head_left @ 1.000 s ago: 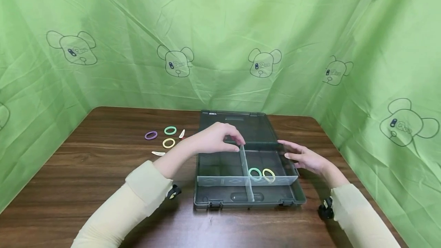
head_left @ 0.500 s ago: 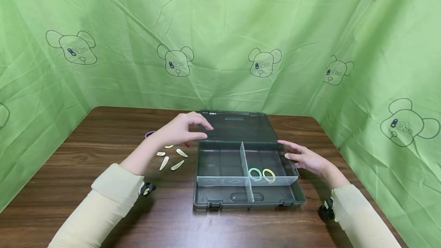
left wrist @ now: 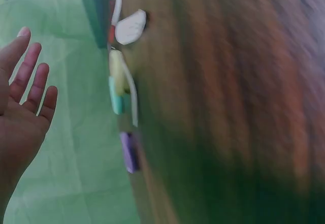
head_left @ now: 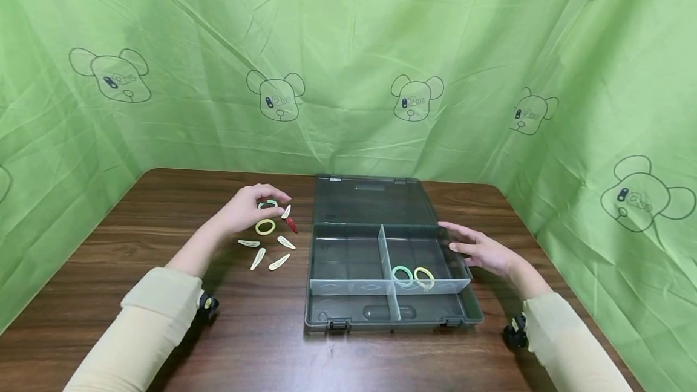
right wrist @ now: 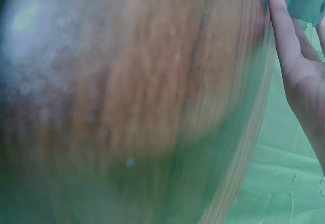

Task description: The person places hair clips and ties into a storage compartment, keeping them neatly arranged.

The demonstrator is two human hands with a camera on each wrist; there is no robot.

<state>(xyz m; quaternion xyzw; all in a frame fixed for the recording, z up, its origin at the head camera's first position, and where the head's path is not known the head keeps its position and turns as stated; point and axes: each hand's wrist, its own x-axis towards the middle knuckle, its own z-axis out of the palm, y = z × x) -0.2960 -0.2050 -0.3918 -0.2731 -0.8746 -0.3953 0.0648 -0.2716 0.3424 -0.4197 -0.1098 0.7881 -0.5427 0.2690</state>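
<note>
My left hand [head_left: 247, 207] hovers above the loose hair ties and clips, thumb and fingers apart, holding nothing. Under its fingers lie a green hair tie [head_left: 267, 202] and a cream snap clip [head_left: 286, 212]. A yellow hair tie [head_left: 265, 234] and a red snap clip [head_left: 291, 225] are close by. The purple hair tie [left wrist: 129, 152] shows only in the left wrist view. On the right, my right hand [head_left: 487, 253] rests its fingers against the side of the grey divided box [head_left: 394, 325]. In its rear right compartment, another green hair tie [head_left: 394, 277] and a yellow one [head_left: 416, 277] lean on the divider.
Several more cream snap clips [head_left: 279, 262] lie between the left forearm and the box. The box's lid [head_left: 376, 201] lies folded back on the wooden table [head_left: 261, 343]. Green printed cloth [head_left: 348, 47] hangs around the table's back and sides.
My left hand has moved left from the box's upright divider, across the lid's left edge, to the loose ties and clips. The right hand stays at the box's side.
</note>
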